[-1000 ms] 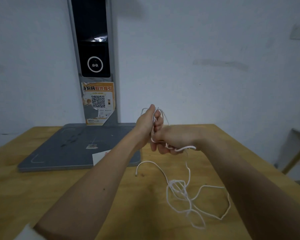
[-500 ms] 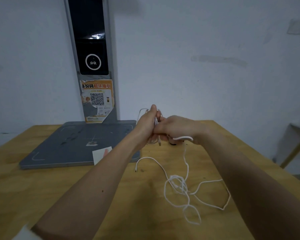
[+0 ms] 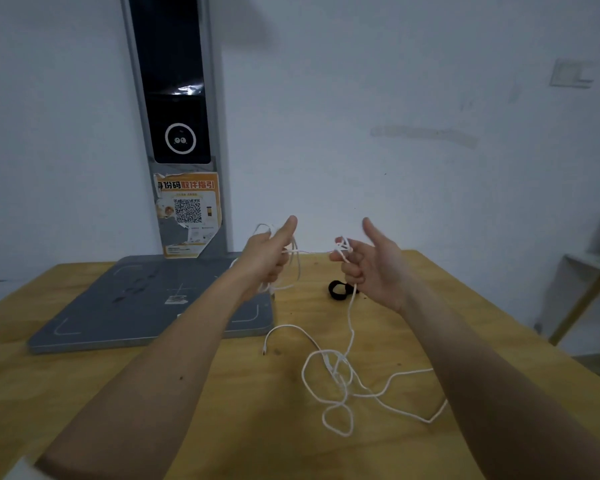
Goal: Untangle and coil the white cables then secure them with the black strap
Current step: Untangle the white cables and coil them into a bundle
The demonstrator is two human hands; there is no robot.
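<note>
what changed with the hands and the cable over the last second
The left hand and right hand, pressed together a second ago, have drawn apart sideways, pulling a short run of white cable taut between them. Each keeps its fingers curled on the cable. The black strap, hidden behind the hands before, now shows on the table. The tangle on the table looks much the same.

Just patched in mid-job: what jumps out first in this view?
Two raised hands at centre: the left hand grips a bundle of white cable, the right hand holds a strand pulled taut between them. Below, a loose white tangle sprawls on the wooden table. The black strap lies beyond, under the right hand.
</note>
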